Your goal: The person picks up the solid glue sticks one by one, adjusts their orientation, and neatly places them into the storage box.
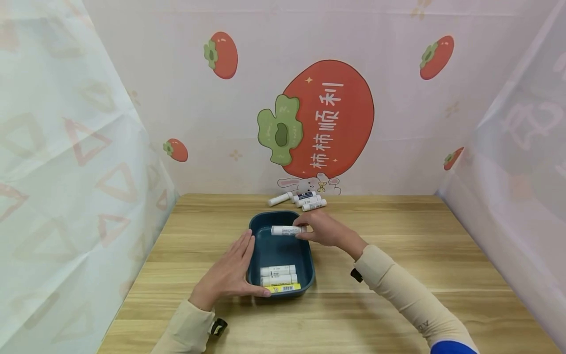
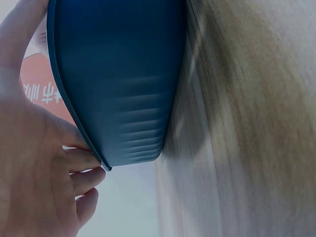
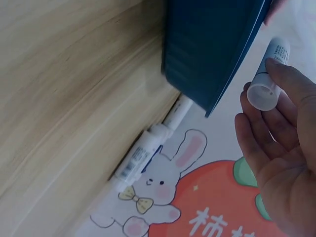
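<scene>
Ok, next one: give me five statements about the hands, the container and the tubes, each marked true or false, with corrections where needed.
1. The right hand holds a white tube above the blue container. True.
2. The left hand pinches a tube of its own. False: it holds no tube and touches the side of the container.
3. Two white tubes lie side by side in the container. True.
4. The yellow item lies at the container's far end. False: it lies at the near end, closest to the person.
5. Several other tubes lie on the table beyond the container. True.
</scene>
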`<state>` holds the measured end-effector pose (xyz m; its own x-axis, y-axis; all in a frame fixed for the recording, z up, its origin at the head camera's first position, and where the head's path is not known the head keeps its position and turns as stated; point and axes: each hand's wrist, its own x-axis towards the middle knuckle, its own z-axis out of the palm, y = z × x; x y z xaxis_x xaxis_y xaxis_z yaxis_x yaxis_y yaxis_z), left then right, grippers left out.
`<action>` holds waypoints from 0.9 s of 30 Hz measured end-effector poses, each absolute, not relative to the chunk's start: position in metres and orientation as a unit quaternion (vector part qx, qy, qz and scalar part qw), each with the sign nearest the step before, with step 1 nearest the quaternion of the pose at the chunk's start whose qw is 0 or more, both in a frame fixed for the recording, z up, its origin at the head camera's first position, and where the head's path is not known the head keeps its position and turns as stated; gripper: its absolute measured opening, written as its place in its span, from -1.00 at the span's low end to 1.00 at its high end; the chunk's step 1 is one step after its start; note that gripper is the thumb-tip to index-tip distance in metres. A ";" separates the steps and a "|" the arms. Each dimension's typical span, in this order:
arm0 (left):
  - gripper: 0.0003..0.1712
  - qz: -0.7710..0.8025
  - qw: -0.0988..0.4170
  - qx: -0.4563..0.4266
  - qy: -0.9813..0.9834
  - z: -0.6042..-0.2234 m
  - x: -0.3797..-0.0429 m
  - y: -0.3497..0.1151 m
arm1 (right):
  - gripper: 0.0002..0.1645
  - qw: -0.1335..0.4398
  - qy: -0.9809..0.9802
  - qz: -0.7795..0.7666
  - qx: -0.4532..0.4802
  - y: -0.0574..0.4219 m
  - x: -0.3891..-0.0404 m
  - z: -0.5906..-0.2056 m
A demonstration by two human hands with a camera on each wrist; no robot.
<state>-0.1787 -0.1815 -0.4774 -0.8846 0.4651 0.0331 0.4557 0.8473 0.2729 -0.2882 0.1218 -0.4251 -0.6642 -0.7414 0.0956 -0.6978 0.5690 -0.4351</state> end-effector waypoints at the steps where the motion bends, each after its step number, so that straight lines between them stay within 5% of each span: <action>1: 0.69 0.139 0.018 0.239 0.961 -0.478 -0.179 -0.182 | -0.68 0.050 0.882 -0.224 -0.411 0.119 -0.287 -0.426; 27: 0.68 0.142 0.015 0.248 0.958 -0.479 -0.178 -0.184 | -0.71 0.136 0.863 -0.144 -0.465 0.079 -0.275 -0.453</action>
